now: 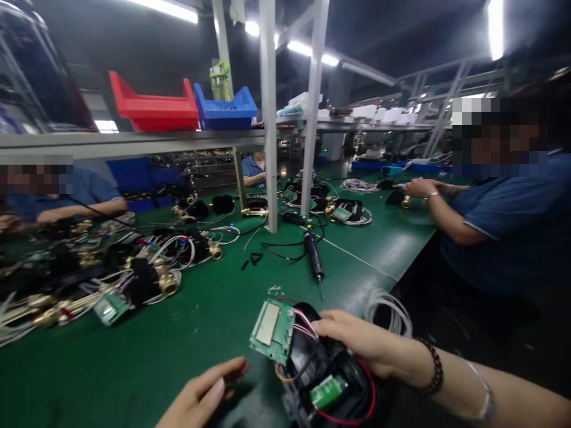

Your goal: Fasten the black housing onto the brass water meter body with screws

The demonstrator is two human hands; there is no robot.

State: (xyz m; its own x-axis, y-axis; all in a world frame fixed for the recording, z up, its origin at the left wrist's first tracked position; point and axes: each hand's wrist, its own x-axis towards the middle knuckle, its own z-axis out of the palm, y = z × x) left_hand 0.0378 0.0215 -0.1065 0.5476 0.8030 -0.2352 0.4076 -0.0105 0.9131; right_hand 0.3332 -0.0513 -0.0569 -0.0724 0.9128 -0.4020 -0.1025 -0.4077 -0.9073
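Head view: right hand [357,342] clasped over the black housing [328,374], left hand [200,395] loosely curled, empty, just beside.

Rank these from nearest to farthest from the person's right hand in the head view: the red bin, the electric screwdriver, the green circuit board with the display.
1. Green circuit board, just left of the right hand.
2. Electric screwdriver, lying on the table beyond the hand.
3. Red bin, up on the shelf, far left.
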